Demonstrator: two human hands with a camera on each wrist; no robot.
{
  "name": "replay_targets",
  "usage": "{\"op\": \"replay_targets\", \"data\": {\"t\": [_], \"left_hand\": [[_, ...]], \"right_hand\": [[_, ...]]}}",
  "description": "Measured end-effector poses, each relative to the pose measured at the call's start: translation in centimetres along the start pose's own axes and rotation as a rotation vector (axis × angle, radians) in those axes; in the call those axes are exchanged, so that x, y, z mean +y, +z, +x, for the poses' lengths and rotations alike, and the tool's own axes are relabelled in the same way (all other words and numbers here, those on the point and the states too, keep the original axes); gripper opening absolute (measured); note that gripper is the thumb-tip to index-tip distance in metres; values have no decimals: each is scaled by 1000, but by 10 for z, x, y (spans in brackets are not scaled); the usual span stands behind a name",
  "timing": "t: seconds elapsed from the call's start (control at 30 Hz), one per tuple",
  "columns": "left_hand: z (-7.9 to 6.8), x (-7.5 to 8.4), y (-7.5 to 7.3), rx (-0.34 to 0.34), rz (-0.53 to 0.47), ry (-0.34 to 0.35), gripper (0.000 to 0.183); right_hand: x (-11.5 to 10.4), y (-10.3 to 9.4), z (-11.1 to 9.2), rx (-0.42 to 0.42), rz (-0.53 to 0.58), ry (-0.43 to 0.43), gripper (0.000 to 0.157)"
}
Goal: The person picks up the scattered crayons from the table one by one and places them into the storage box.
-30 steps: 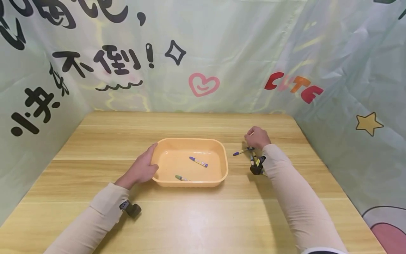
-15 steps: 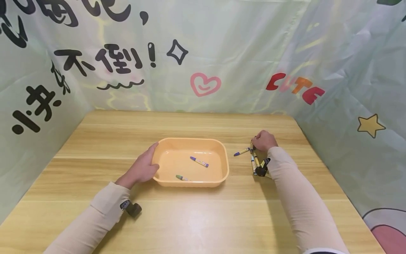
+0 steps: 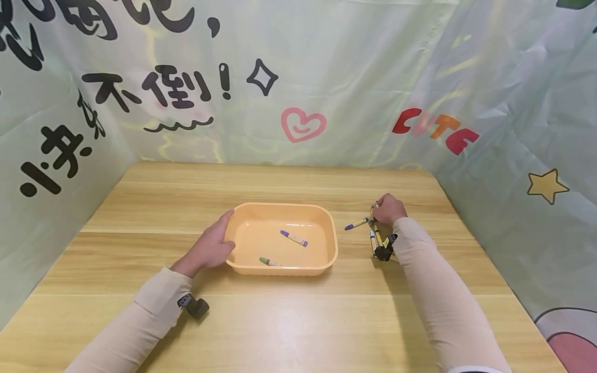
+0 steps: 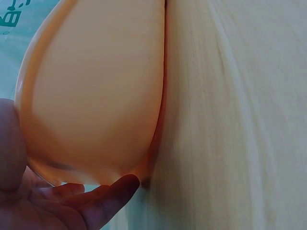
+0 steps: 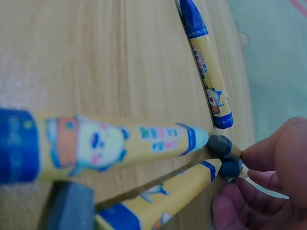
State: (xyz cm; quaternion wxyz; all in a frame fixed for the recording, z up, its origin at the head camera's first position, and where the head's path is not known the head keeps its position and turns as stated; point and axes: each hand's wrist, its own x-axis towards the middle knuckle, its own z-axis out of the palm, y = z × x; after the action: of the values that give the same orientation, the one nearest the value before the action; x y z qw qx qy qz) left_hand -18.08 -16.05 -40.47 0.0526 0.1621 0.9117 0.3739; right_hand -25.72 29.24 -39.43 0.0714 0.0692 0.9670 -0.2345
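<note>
Thumb and fingers of the right hand make a narrow pinch on a dark-tipped crayon, low over the right part of the table. A second dark-tipped crayon lies close against it; whether that one is held too, I cannot tell. Just to the near side lie a light-blue-tipped crayon and a yellow-wrapped crayon, their far ends close to the pinched one. A blue crayon lies just left of the cluster, apart from the tray.

Over to the left, the left hand grips the left end of the orange tray, which sits flat on the table. Inside it are a purple-tipped crayon near the middle and a green-tipped crayon by the near wall, partly hidden.

The step in hand looks like picking a crayon out of the cluster. The next move seems to call for a firm pinch and a straight lift, so the neighbours aren't dragged along.
</note>
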Motion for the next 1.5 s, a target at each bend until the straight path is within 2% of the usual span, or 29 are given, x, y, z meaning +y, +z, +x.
{"op": "replay_targets", "data": {"t": [0.23,0.5,0.57,0.67,0.73,0.8,0.93,1.07,1.17,1.33,1.5], "left_hand": [[-2,0,-2,6,5,-7,81],[-2,-1,-3,9,-2,-20,81],[-1,-1,-2,9,-7,-15,81],[0,-1,-1,6,-11,-7,81],[1,-1,0,4,-15,-5,81],[1,-1,1,2,-16,-6,81],[1,0,1,-3,-17,-10,81],[0,0,0,-4,-19,-8,81],[0,0,-1,1,-16,-3,81],[0,0,-1,6,-11,0,81],[0,0,-1,-3,-23,-9,81]], "right_hand": [[-2,-1,1,-11,22,7,37],[-4,-2,1,-15,-45,-18,43],[-2,-3,0,-14,-47,-22,40],[2,-4,-1,-33,-28,-26,18],[6,-4,-2,-45,-3,-26,10],[8,-4,-3,-58,32,-29,13],[9,-4,-7,-65,115,-28,9],[5,-3,-11,-74,232,-15,37],[1,-1,-15,-74,315,-9,50],[-7,-3,-29,-111,446,-21,50],[-16,-4,-46,-150,546,-88,51]]}}
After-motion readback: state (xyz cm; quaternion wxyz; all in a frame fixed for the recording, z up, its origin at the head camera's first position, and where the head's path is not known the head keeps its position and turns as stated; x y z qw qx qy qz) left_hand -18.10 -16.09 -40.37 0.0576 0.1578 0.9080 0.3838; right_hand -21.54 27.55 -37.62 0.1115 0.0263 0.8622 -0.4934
